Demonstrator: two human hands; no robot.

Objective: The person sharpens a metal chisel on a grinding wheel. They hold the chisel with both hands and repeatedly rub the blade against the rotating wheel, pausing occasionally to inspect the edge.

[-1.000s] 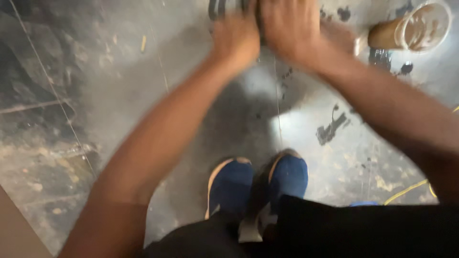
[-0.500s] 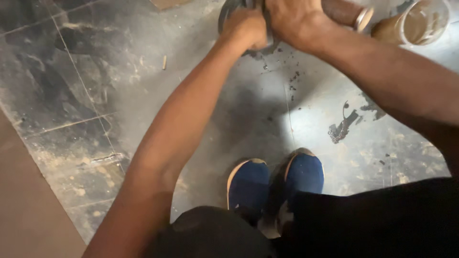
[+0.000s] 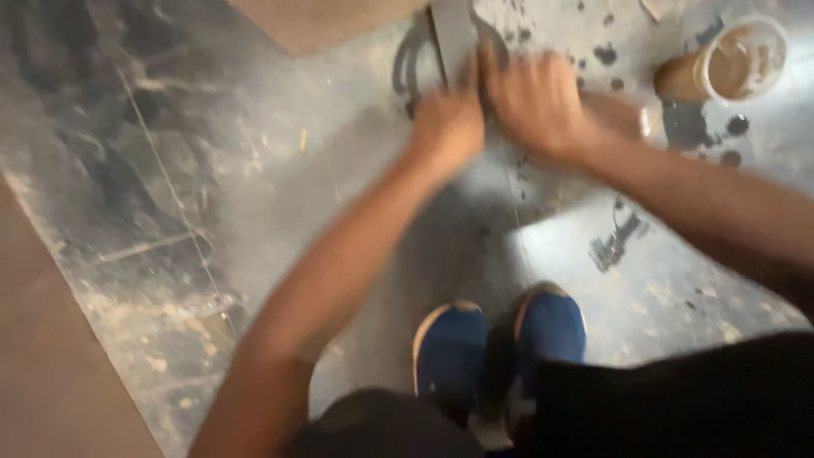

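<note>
Hands (image 3: pixel 500 114) blurred at top centre, both mine pressing a grey metal piece (image 3: pixel 454 34) on the stained floor (image 3: pixel 212 195); their grip I cannot tell. A slip could knock over the paint cup (image 3: pixel 733 68) at upper right.

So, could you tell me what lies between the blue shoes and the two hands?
In the head view, only bare, stained floor lies between the blue shoes and both hands.

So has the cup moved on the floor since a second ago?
Cannot tell: the cup sits by the same dark stains; only the camera shifted.
</note>
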